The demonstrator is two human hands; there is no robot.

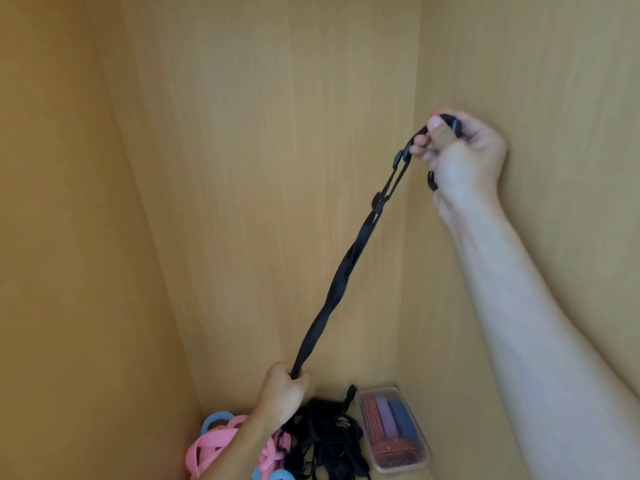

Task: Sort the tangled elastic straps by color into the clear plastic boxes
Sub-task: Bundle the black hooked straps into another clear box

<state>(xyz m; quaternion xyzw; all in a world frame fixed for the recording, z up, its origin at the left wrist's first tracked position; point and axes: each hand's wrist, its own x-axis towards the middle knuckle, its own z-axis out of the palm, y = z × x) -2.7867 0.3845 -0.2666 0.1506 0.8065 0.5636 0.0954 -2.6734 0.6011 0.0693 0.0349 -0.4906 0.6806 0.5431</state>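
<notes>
Mid-task: left hand [287, 379] and right hand [464, 150] grip a twisted black strap [339, 282] taut; black pile [329, 434] and pink loops [207, 448] lie unsorted beside one filled clear box [401, 465].

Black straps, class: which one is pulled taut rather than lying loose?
The twisted black strap stretched between the left hand and right hand; the other black straps lie heaped below.

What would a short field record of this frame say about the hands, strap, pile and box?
left hand: grips the lower end of the black strap
right hand: holds the strap's upper end, raised
black strap: twisted, stretched between both hands, buckles near the top
black pile: tangled, beside the clear box
clear box: holds red, purple and blue bands
pink and blue loops: heaped on the pile's other side
</notes>
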